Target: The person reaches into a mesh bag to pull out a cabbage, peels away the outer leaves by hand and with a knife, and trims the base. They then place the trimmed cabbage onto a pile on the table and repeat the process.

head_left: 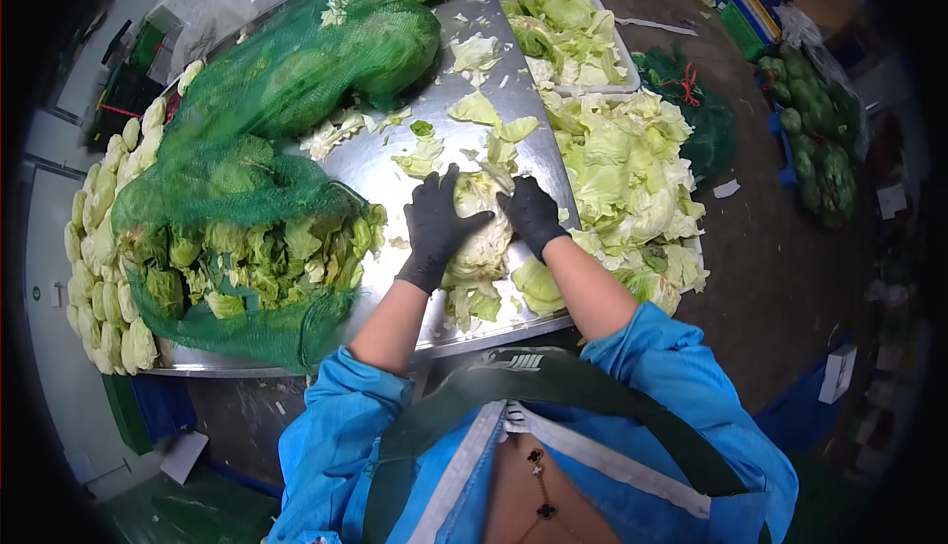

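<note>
A pale head of lettuce or cabbage [482,233] lies on the metal table [380,164] near its front edge. My left hand [434,228], in a black glove, is wrapped against its left side, thumb across the top. On the right side, my right hand [531,213], also gloved in black, presses its fingers to the head's upper edge. Loose leaves [474,305] lie just below the head, and more leaves [476,110] are scattered above it. At the left, a green mesh bag [286,203] spreads over the table, with leafy heads [247,258] showing at its opening.
Beyond the table's right edge are a white crate [630,55] of leaves and a large leaf pile [632,169]. Pale heads [104,248] are stacked at the far left. Filled green net bags [815,129] and an empty-looking net [691,124] are on the right.
</note>
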Motion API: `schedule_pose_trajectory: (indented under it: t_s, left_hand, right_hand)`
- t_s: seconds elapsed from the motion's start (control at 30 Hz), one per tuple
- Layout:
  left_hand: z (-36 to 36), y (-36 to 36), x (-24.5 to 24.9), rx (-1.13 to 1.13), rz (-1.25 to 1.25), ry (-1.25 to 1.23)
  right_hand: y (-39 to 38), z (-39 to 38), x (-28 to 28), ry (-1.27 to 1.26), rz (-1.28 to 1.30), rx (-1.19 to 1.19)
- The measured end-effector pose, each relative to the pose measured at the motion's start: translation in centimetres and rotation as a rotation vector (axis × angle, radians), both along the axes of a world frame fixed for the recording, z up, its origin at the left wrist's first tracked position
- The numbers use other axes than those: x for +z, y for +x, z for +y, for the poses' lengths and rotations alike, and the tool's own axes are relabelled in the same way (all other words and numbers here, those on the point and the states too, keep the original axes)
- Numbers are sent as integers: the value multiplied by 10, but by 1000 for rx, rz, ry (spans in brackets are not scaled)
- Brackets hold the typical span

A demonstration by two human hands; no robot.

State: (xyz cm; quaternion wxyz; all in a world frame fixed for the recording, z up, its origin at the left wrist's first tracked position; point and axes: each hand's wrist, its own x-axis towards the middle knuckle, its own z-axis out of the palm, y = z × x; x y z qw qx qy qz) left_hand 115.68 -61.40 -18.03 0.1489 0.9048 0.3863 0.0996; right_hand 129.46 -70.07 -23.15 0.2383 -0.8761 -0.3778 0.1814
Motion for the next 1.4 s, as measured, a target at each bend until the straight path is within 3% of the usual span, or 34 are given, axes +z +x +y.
schedule_pose_trajectory:
  t_s: [0.07,0.17,0.27,0.3,0.33,0.37,0.4,0.43,0.47,0.5,0.53,0.57,0.6,0.67,0.7,0.73,0.8,0.83,0.87,0.9,0.93,0.97,1.0,1.07,1.23,1.4]
  left_hand:
    - [1,-9,-7,55,-77,-77]
    - [-7,-39,-12,27,-286,-65]
    - [-14,-108,-54,-66,-631,-32]
    - [-24,-136,-70,52,-728,-204]
    - [-30,-159,-77,162,-817,-373]
    - [-33,-174,-77,179,-801,-370]
    - [-32,-183,-75,361,-952,-563]
    - [-27,-186,-73,535,-1111,-751]
    - [-21,-178,-66,539,-1120,-742]
    - [-18,-161,-54,642,-1196,-780]
    - [-10,-146,-47,744,-1275,-815]
    - [3,-139,-53,557,-1105,-553]
    - [15,-132,-53,368,-918,-303]
    - [34,-115,-42,27,-480,-41]
    - [41,-101,-31,-180,-385,-12]
    - [43,-89,-15,-261,-345,-153]
    - [47,-69,-3,-116,-466,-147]
    - [49,-67,-19,-56,-542,-40]
    - [53,-63,-64,-44,-739,-599]
    - [37,-55,-64,-21,-783,-601]
    - [20,-45,-65,3,-824,-610]
    - [23,-41,-75,38,-718,-423]
    - [25,-34,-58,18,-712,-432]
    - [28,-23,-19,97,-567,-665]
    - [43,-7,-19,46,-340,-557]
    - [25,-1,-5,75,-83,-370]
  right_hand:
    - [8,10,-4,20,0,71]
    - [33,42,-6,-256,48,198]
    - [21,39,-31,-81,-2,118]
    - [17,33,-56,60,-83,48]
    - [14,27,-32,24,90,40]
    - [21,23,-53,64,91,21]
    - [24,13,-37,2,120,-53]
    - [45,0,-54,108,151,-86]
    - [73,-13,-68,160,159,-249]
    - [103,-33,-83,431,375,-300]
    - [93,-48,-9,284,80,-308]
    - [122,-54,-40,232,-348,-273]
    - [100,-50,11,221,-333,-245]
    - [84,-28,0,431,-95,-67]
    - [55,-19,18,481,131,7]
    - [28,-6,37,536,353,82]
    - [14,11,22,328,938,-40]
    - [6,9,9,444,1057,-53]
    - [-3,4,0,567,1180,-66]
    - [-3,-2,1,376,974,-84]
    - [-7,-13,-9,353,892,-100]
    - [-6,-18,-26,447,649,-47]
    - [-6,-22,-26,528,397,2]
    - [-11,-39,-11,533,-9,-37]
    - [-27,-39,-2,261,-164,119]
    - [-16,-17,8,75,-161,47]
